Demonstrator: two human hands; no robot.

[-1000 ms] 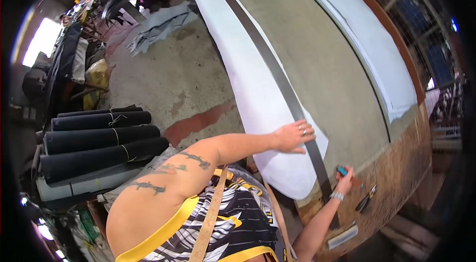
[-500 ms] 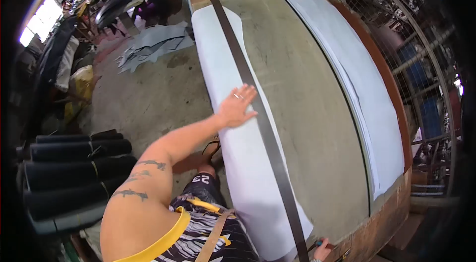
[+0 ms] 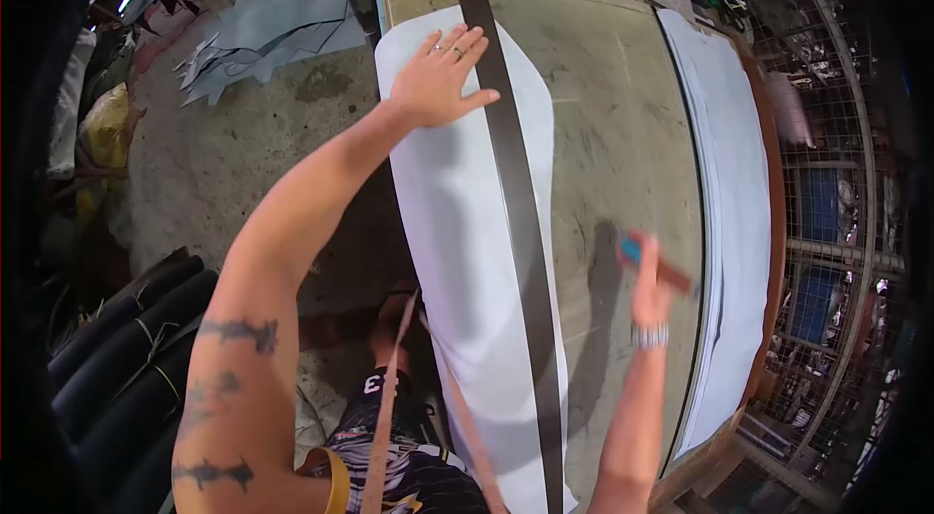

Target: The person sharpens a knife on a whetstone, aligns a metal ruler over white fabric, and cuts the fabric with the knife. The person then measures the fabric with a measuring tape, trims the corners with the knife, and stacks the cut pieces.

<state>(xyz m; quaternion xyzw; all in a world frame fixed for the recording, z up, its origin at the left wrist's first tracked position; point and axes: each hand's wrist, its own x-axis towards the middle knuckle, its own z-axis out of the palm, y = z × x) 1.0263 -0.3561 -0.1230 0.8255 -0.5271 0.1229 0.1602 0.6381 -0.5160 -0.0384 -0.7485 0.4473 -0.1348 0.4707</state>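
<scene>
My left hand (image 3: 443, 76) lies flat with its fingers spread near the far end of a long dark straightedge (image 3: 516, 193). Its fingertips and thumb rest on the bar, the palm on the white sheet (image 3: 443, 232) beneath. The sheet shows on both sides of the bar and runs along the table's left edge. My right hand (image 3: 650, 290), blurred and wearing a metal-banded watch, is closed around a small blue-and-brown hand tool (image 3: 671, 273). It is held above the bare board right of the sheet; the tool's exact kind is unclear.
A stack of pale sheets (image 3: 739, 222) lies along the table's right side, by a wire mesh rack (image 3: 827, 183). Grey offcuts (image 3: 277, 33) cover the floor at left. Black rolls (image 3: 136, 358) lie lower left. A tan measuring tape (image 3: 384, 426) hangs from me.
My left hand has slid toward the far end of the straightedge. My right hand has come from the near end up over the board with the tool. The view has tilted and shifted.
</scene>
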